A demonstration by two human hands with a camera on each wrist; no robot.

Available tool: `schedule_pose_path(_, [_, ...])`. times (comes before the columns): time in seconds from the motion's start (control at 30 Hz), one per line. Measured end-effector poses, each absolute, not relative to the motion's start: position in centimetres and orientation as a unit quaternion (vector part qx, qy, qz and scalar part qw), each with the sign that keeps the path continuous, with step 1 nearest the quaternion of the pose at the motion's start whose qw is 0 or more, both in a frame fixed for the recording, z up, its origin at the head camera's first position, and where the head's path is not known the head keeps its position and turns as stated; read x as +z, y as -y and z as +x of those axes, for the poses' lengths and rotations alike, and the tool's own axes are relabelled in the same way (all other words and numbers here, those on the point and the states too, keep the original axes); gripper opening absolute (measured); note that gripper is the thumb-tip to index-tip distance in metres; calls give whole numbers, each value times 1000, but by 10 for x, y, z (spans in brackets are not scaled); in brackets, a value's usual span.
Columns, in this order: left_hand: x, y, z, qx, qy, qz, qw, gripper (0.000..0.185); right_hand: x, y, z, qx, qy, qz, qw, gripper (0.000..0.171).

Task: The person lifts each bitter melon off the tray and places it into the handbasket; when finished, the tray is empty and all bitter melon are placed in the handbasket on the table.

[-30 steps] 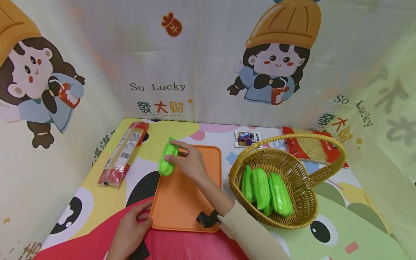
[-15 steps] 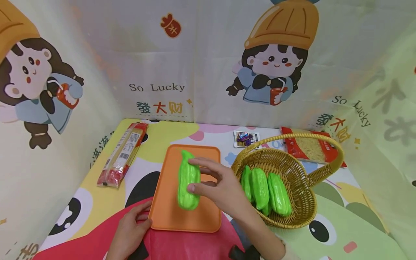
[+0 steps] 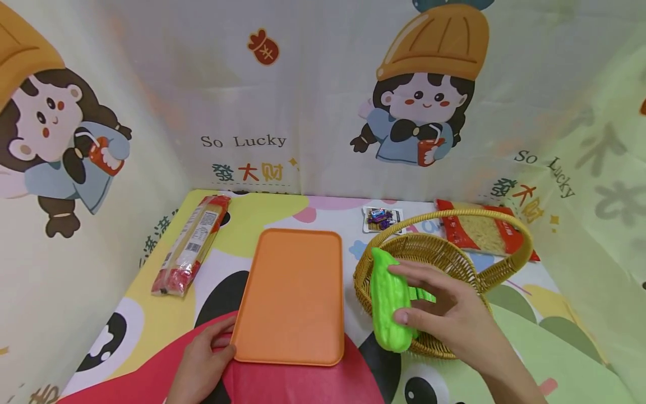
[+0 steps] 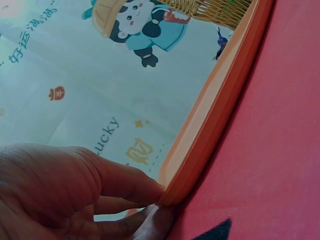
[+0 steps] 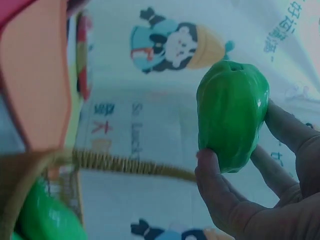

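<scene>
My right hand (image 3: 444, 314) holds a shiny green ridged gourd (image 3: 387, 300) between thumb and fingers, above the near-left rim of the wicker basket (image 3: 469, 264). In the right wrist view the gourd (image 5: 232, 115) sits in the fingers (image 5: 280, 127) of that hand, with the basket rim (image 5: 125, 162) below. More green gourds (image 3: 423, 294) lie inside the basket, mostly hidden by the hand. My left hand (image 3: 202, 362) pinches the near-left corner of the orange tray (image 3: 292, 294); the left wrist view shows the fingers (image 4: 125, 182) on the tray's edge (image 4: 210, 130).
A long noodle packet (image 3: 192, 244) lies left of the tray. A red noodle bag (image 3: 479, 230) and a small sweets packet (image 3: 382, 217) sit behind the basket. Printed cloth walls enclose the table on three sides. A red cloth (image 3: 303, 384) lies under the tray's near edge.
My right hand has carried the green gourd from the tray's far-left corner rightward across the tray to the basket's rim. The tray now holds nothing. The left hand stayed put.
</scene>
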State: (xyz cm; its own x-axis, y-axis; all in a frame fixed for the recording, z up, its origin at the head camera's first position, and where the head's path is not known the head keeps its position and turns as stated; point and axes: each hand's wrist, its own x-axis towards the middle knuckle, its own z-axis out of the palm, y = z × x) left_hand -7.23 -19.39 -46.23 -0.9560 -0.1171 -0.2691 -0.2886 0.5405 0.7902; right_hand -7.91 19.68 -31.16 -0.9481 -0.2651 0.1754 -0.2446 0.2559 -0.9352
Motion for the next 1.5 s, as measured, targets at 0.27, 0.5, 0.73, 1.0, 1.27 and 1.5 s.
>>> schedule_pose_path(0.27, [-465,191,-73,473,-869,-115,87,51,-331,-252,-86,-456,-885,-95,-10,53])
schedule_pose_path(0.5, [-465,192,-73,469,-870,-119,93,52,-353,-274,-97,-421,-905,-58,15,53])
schedule_pose_path(0.73, [-464,191,-73,477,-866,-117,89,51,-363,-279,-106,-413,-909,-61,23,54])
schedule_pose_path(1.0, [-463,190,-71,489,-861,-114,80,50,-366,-280,-110,-422,-903,-69,37,54])
schedule_pose_path(1.27, [-462,190,-71,486,-864,-115,73,50,-367,-279,-111,-416,-906,-73,36,53])
schedule_pose_path(1.5, [-462,191,-71,481,-866,-114,77,50,-369,-278,-114,-407,-910,-79,34,53])
